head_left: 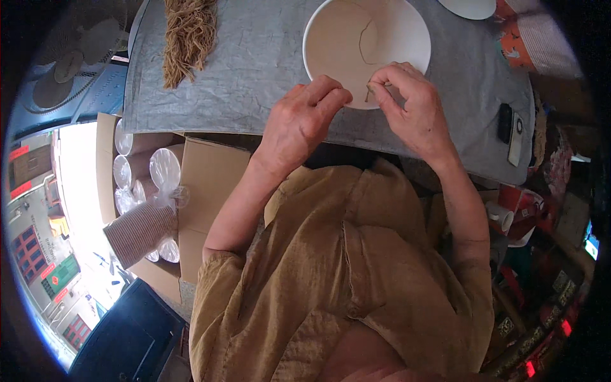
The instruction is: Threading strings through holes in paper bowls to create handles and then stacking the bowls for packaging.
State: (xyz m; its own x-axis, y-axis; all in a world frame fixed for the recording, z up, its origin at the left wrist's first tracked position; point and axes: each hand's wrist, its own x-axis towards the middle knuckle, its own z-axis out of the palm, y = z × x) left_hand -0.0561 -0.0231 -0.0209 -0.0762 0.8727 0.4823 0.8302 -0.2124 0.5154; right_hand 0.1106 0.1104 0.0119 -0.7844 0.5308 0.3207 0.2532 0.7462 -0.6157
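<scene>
A large white paper tub (410,32) sits at the far middle of the table, its mouth turned toward me. Inside it hangs a thin brown cord (361,43) in a loose curve. At the tub's near right rim, my right hand (414,105) pinches a short brown end of cord between thumb and forefinger. My left hand (299,118) is closed at the near left rim, fingertips pressed together. Whatever lies between those left fingertips is too small to make out. To the far left lies a bundle of brown cords (189,41).
A grey cloth covers the table (242,95). Stacked cups in plastic wrap (143,229) stand in a cardboard box (213,197) at my left. On the table's right edge lie a dark phone-like object (505,123) and a pale remote-like one (515,141). A white mug (501,216) is below right.
</scene>
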